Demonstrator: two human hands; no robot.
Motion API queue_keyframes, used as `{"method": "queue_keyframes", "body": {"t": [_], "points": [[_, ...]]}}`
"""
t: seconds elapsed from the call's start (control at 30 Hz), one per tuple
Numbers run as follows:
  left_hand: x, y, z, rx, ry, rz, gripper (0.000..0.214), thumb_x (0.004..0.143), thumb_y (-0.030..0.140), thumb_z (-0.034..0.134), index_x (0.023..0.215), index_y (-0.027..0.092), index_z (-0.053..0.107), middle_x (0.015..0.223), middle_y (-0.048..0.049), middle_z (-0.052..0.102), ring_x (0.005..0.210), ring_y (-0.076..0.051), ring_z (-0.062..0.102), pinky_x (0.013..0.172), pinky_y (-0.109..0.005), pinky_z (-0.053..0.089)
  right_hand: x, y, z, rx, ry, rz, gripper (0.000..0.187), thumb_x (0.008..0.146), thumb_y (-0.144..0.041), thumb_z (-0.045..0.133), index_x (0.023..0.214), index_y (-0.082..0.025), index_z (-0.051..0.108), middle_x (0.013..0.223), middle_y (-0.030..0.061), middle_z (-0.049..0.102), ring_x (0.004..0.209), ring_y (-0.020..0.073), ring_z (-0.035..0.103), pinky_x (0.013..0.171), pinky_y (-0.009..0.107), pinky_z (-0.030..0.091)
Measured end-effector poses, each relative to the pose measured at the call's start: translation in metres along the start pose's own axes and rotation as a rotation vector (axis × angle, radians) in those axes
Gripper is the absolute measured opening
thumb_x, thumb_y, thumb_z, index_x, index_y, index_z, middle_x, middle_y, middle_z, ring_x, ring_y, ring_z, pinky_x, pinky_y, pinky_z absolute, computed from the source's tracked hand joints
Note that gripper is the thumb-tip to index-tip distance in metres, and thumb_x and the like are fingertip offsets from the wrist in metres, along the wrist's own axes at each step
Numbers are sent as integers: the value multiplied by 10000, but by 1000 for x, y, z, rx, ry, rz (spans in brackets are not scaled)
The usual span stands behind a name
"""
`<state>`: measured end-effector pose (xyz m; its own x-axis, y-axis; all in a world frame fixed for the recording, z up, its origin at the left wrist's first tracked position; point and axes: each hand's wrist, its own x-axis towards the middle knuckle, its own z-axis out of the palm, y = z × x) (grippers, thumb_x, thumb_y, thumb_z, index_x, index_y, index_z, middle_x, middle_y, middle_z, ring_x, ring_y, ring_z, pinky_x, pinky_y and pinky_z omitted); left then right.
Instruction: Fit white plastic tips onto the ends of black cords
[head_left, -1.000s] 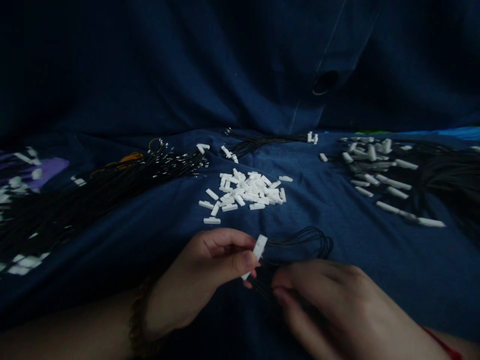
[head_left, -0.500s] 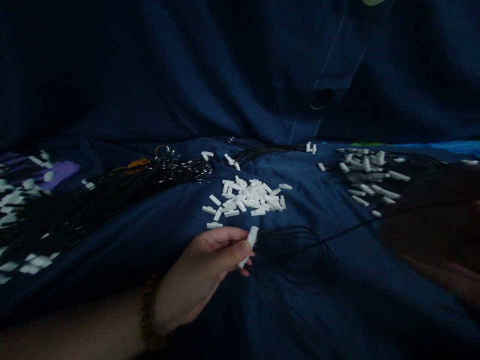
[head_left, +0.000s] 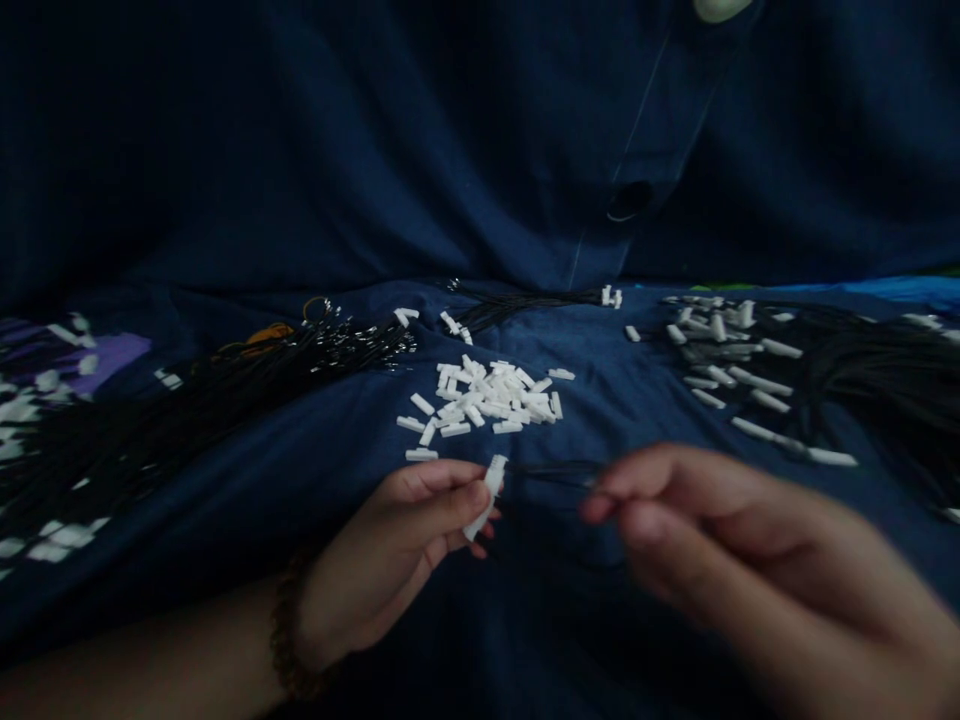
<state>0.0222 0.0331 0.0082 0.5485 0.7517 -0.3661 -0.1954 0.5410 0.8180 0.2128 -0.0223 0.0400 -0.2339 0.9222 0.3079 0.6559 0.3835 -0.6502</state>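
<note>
My left hand (head_left: 420,540) pinches a white plastic connector housing (head_left: 489,495) between thumb and fingers, holding it tilted in front of the pile. Thin black wires (head_left: 551,470) run from the housing toward my right hand (head_left: 697,540). Its thumb and forefinger are closed around the wires' far part, though motion blur softens the fingertips. Just beyond my left hand, a heap of loose white connector housings (head_left: 495,395) lies on the dark blue cloth (head_left: 592,400).
At left lies a thick bundle of black wires (head_left: 247,385) with metal-tipped ends and white connectors, near an orange tie (head_left: 268,338) and a purple piece (head_left: 116,362). Wired white connectors (head_left: 757,380) lie at right. A smaller wire bundle (head_left: 532,299) is behind the heap.
My right hand has come in from the far right to the wires near the connector housing. The left hand keeps its hold on the housing. The view has shifted slightly.
</note>
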Motion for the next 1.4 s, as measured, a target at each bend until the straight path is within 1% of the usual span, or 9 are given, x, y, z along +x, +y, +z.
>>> {"method": "queue_keyframes", "body": {"t": [0.07,0.13,0.27,0.37,0.63,0.77,1.1,1.23,1.4], "points": [[-1,-1,1,-22,-17,-16,99,774,189,550,733,130,619,696,-20,560,666,-117,497,640,-229,391,1,-9,8,92,-105,38,115,883,-165,397,856,-206,501,655,-63,552,561,50,533,499,125,419],[-1,-2,2,-51,-31,-39,97,771,179,553,727,129,623,689,-15,553,656,-108,493,633,-217,392,0,-11,17,93,-157,67,114,855,-143,411,791,-193,491,668,-47,554,593,68,536,529,154,411],[-1,-5,3,-80,-69,-41,85,762,164,561,741,126,634,691,-14,555,647,-99,493,614,-202,394,-3,-7,26,8,-97,56,78,831,-158,410,806,-178,481,713,-12,573,627,104,547,544,190,417],[-2,-7,4,-72,-79,-43,88,760,168,561,747,124,637,686,-19,558,642,-102,491,602,-204,396,-3,-5,27,-5,-70,52,73,823,-150,411,806,-175,477,708,-8,577,619,108,549,519,190,414],[-3,-7,5,-51,-75,-53,86,756,173,572,760,115,634,690,-21,570,646,-102,495,601,-204,400,-2,-4,31,-65,-24,16,95,818,-153,430,764,-169,507,685,-3,582,606,119,551,535,209,431],[-4,-7,5,-35,-58,-58,81,743,185,590,757,124,641,689,-18,575,646,-104,498,594,-202,401,-4,-3,31,-95,-23,-1,119,828,-165,424,757,-164,520,670,2,579,586,123,549,518,212,430],[-3,-6,5,-29,-57,-47,80,742,192,592,748,127,638,692,-15,577,655,-104,499,606,-204,400,-4,-3,30,-161,-3,-48,174,849,-172,398,731,-153,525,630,10,555,548,123,525,504,218,407],[-4,-7,6,-19,-48,-54,82,743,194,590,747,126,636,689,-16,582,650,-107,498,602,-211,399,-4,-4,31,-197,30,-77,182,849,-171,399,720,-152,526,614,4,549,527,120,518,489,222,394],[-4,-7,6,-10,-40,-38,79,745,191,592,744,129,641,680,-6,579,649,-96,496,608,-200,396,-4,-5,30,-197,-2,-59,196,854,-164,381,720,-151,523,597,7,538,517,121,506,471,218,379]]}}
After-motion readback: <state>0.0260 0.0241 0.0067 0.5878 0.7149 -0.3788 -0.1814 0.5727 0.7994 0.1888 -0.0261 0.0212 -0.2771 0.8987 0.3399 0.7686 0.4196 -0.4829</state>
